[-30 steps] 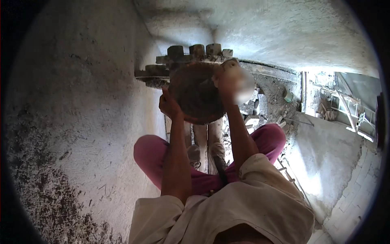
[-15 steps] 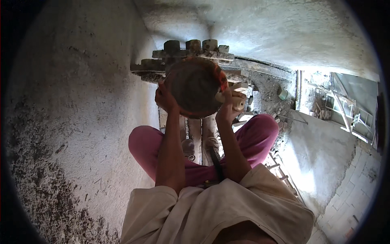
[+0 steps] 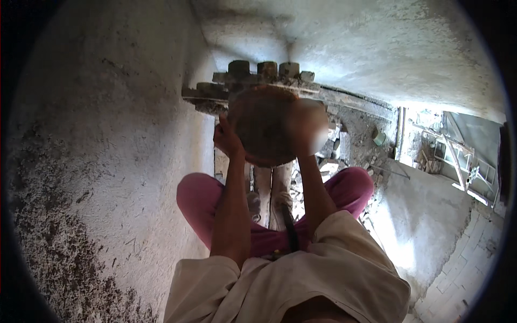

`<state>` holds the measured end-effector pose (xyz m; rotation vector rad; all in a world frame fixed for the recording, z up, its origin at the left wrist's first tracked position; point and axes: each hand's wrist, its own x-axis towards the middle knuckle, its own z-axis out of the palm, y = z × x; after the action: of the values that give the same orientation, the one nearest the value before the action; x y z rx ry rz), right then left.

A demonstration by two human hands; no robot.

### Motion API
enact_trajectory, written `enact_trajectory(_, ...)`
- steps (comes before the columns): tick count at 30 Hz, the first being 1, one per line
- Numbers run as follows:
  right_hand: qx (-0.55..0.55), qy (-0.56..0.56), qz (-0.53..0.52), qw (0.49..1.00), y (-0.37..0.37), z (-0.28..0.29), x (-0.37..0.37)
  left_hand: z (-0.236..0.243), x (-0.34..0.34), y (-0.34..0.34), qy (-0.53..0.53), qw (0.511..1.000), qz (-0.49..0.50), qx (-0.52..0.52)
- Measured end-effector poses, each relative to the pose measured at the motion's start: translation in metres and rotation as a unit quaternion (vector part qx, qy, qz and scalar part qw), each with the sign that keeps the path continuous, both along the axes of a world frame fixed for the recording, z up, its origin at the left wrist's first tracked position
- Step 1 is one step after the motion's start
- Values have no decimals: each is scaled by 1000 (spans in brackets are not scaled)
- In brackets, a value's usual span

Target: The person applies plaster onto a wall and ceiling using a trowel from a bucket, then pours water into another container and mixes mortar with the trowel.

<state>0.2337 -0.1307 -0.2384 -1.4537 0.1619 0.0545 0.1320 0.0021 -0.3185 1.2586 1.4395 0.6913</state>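
Note:
A round, shallow basin [image 3: 264, 126] with a dark grey inside and a worn orange-red rim is in front of me, above the planks. My left hand [image 3: 228, 141] grips its left rim with the fingers wrapped round the edge. At the basin's right side is my right hand [image 3: 307, 129], too smeared to make out its fingers. A pale patch shows beside that hand, but its shape is lost in the blur. What the basin contains, if anything, is too dark to tell.
Beyond the basin, rough planks [image 3: 269, 79] carry several short round blocks [image 3: 267, 69]. Below my legs, boards [image 3: 280, 183] run lengthwise, with rubble on the right. A plastered wall [image 3: 107, 161] stands close on the left. A greenish bucket [image 3: 379, 138] lies farther right.
My right hand has gone from gripping a pale, rounded piece with a hole in its end to a blur over the basin's right side. The whole view has shifted slightly.

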Motion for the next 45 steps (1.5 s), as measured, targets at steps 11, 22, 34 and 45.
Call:
enact_trajectory(11,-12,-174,4,985,21,-10,-43,-12,-12,7,41,998,-17,54)
enact_trajectory(22,26,-58,84,994,-30,59,-19,13,-3,7,40,999,-4,34)
enact_trajectory(34,19,-131,-68,989,33,44,-7,3,-3,4,62,997,-21,40)
enact_trajectory(45,96,-111,39,988,-46,102,-61,20,-10,8,36,999,6,-22)
